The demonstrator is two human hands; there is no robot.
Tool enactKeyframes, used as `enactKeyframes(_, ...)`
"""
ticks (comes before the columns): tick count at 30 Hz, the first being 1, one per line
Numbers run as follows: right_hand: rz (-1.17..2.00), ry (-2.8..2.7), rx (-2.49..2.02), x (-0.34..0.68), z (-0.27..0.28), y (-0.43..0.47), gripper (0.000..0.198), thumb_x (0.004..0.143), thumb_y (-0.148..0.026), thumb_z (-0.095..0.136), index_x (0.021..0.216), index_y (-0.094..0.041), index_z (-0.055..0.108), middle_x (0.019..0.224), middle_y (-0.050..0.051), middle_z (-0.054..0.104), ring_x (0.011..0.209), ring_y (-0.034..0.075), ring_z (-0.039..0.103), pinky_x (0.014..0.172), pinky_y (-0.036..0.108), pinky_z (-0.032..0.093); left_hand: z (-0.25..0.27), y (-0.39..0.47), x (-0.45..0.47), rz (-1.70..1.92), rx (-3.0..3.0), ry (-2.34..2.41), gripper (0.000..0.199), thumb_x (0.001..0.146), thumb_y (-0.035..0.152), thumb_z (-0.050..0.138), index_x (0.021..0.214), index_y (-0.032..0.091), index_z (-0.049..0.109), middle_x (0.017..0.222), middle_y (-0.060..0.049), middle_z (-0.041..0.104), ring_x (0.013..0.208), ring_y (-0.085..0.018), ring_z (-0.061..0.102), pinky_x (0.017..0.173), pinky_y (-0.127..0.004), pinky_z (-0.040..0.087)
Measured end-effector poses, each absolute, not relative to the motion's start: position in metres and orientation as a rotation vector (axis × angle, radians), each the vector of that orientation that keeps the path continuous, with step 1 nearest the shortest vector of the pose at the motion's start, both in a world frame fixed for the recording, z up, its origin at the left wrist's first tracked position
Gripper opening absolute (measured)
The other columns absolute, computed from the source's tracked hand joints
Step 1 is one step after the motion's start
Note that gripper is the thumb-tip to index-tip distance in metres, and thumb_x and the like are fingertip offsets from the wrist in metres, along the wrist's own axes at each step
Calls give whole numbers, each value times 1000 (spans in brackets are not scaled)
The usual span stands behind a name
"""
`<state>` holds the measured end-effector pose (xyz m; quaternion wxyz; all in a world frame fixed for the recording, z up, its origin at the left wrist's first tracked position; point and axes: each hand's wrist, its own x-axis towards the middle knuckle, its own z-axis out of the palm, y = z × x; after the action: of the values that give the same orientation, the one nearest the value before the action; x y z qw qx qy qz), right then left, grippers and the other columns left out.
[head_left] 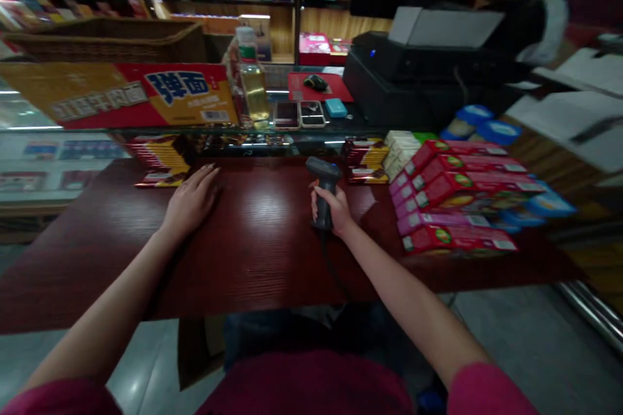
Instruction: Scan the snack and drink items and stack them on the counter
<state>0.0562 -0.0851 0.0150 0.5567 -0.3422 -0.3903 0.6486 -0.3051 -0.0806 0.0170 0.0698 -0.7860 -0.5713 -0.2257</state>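
In my right hand [337, 205] is a dark barcode scanner [324, 172], its handle wrapped by my fingers and its head tilted up to the left. A cable [328, 259] runs from the handle down toward the counter's front edge. My left hand [193, 196] rests on the dark red wooden counter [243, 253], fingers stretched forward. Just beyond its fingertips lies a row of yellow and brown snack packets [160, 159]. A similar stack of packets [367, 161] sits behind and right of the scanner, beside some pale green packs [402, 152].
Red and pink boxes [467, 191] are piled at right, by blue-lidded tubs [499, 131]. Behind stand a printed carton [180, 97], a bottle of yellow liquid [253, 87], two phones [311, 114], a mouse [315, 82] and a black receipt printer [418, 61].
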Motion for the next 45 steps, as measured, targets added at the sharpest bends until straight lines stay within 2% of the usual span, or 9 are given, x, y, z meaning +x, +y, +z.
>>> enactKeyframes(4,1359,-821,-859,109,12,-92,40,70,-42,80,97,-21,59,62,-8,58,41,10,50,35,23,44,12,-59,-197,-699,-2755,-1271,51,102,31,42,152,22,50,158,-11,52,148,-27,47,124,-48,39)
enactKeyframes(8,1250,-707,-925,154,9,-106,41,69,-41,81,95,-22,56,61,-9,57,41,9,50,35,22,43,8,-33,-78,-696,-2986,-967,63,97,20,47,159,17,38,165,-11,42,154,-24,38,127,-45,34)
enactKeyframes(11,1245,-656,-947,171,6,-115,41,70,-43,81,93,-23,54,61,-9,57,41,9,50,36,21,41,5,-7,-11,-739,-3052,-896,67,93,17,52,158,10,38,166,-16,38,155,-26,35,128,-44,32)
enactKeyframes(15,1253,-695,-965,173,4,-119,40,72,-45,80,94,-23,55,63,-8,57,43,10,50,36,22,43,-3,19,26,-722,-3143,-925,59,93,17,51,152,8,48,160,-16,48,153,-27,40,128,-46,32)
enactKeyframes(20,1282,-761,-966,172,5,-120,39,74,-46,80,94,-23,56,64,-8,58,43,10,50,36,22,42,-4,9,-9,-818,-3158,-927,53,97,18,46,149,18,55,156,-10,54,149,-23,46,126,-44,36)
enactKeyframes(24,1418,-855,-888,164,14,-121,37,76,-43,80,96,-21,58,66,-7,59,43,9,50,35,21,43,7,-19,-71,-1002,-3071,-1189,43,101,36,51,141,26,63,142,-6,67,130,-25,64,113,-42,49)
enactKeyframes(29,1708,-1071,-772,116,29,-104,34,78,-42,78,95,-19,59,66,-5,60,43,10,51,34,21,42,5,-29,-157,-1599,-2576,-1964,35,97,45,57,108,19,78,107,-7,80,97,-25,74,90,-37,59)
enactKeyframes(33,1901,-1224,-731,49,30,-77,34,76,-43,80,90,-19,59,65,-3,62,41,11,52,32,22,42,-2,-18,-206,-2176,-2249,-2340,41,90,56,66,93,15,76,80,-6,75,71,-20,69,64,-30,59)
enactKeyframes(45,1831,-1119,-744,-17,10,-37,36,76,-45,80,87,-21,56,64,-4,62,39,10,51,32,22,43,3,-8,-224,-2567,-1988,-2378,39,87,54,71,97,17,76,88,-5,76,78,-17,69,66,-26,58)
